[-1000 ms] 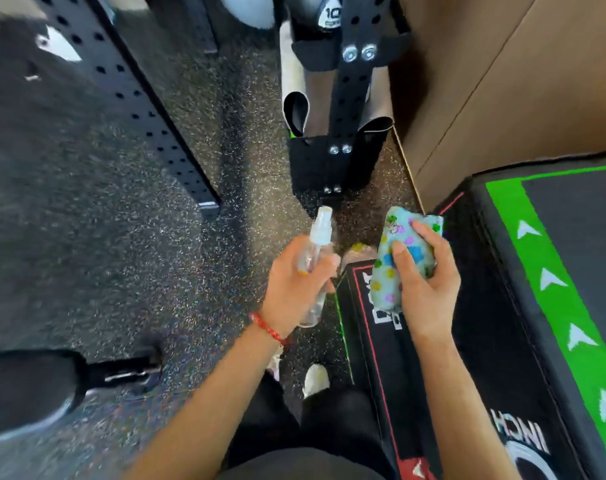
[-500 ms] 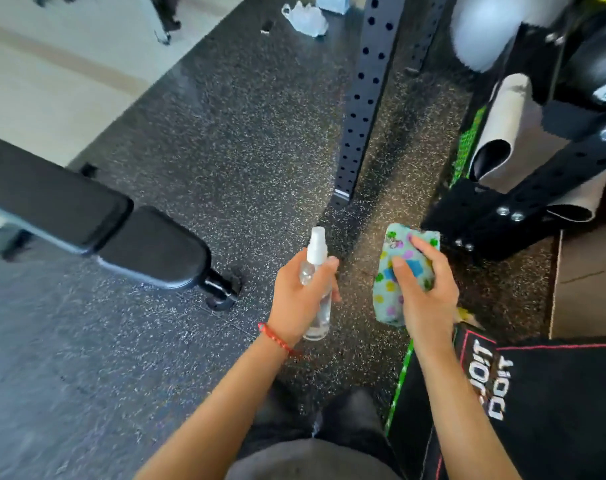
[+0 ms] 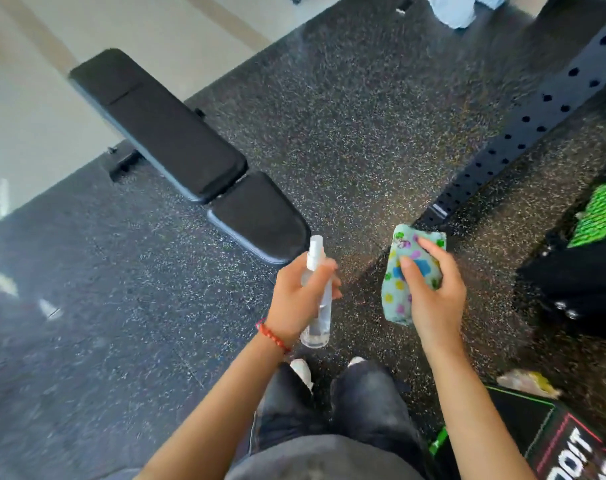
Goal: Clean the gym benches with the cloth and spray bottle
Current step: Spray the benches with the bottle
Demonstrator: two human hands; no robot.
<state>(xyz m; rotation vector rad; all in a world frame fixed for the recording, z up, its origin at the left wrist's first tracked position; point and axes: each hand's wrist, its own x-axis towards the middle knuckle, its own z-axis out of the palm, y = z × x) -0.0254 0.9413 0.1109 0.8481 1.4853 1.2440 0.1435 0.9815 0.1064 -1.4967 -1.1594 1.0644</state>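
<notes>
Left hand [image 3: 296, 299] grips a clear spray bottle [image 3: 317, 303] around its middle, fingers curled round the barrel, the white nozzle pointing up and away from the body toward the near end of a black padded bench [image 3: 187, 157]. A red beaded bracelet [image 3: 272, 336] circles that wrist. Right hand [image 3: 433, 296] holds a folded pale green cloth [image 3: 397, 271] printed with coloured dots and shapes, the thumb and fingers pressed over its outer face, the cloth standing roughly upright in the palm.

Both hands hover above speckled black rubber flooring [image 3: 364, 116], the bottle and the cloth near each other but not touching. The bench runs diagonally from upper left toward the centre, a long back pad and a shorter seat pad set end to end with a narrow gap between; its seat end lies just beyond the bottle's nozzle. Neither the bottle nor the cloth touches the bench.

At right, a black perforated steel upright [image 3: 537, 116] slants down to the floor. A black box with white lettering [image 3: 564, 445] sits at the lower right corner. The person's dark trousers [image 3: 329, 410] and white shoe tips [image 3: 301, 368] show below the hands.
</notes>
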